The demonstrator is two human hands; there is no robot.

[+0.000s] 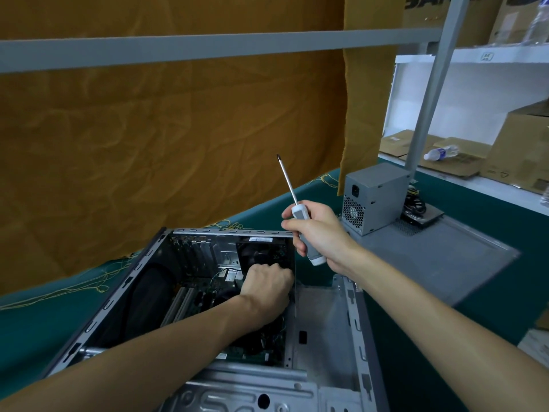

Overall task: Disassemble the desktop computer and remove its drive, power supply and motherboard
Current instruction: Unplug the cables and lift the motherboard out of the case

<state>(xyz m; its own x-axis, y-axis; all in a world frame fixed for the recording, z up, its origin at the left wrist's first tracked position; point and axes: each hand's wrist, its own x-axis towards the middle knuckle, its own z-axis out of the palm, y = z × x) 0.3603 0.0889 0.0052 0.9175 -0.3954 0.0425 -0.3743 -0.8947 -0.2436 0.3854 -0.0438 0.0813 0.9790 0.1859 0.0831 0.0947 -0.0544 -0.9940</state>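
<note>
I see the open computer case (190, 295) lying on the green table (490, 307), and my left hand (266, 285) reaches down inside it with fingers curled over a dark part by the rear fan (261, 252); whether it actually grips anything I cannot tell. My right hand (316, 230), above the case's right edge, clasps a white-and-grey screwdriver (297, 212), tip up. Beyond that hand the grey power supply (374, 197) stands on the removed side panel (439, 257); further right, a shelf box reads "SAN" (427, 3), cut off.
</note>
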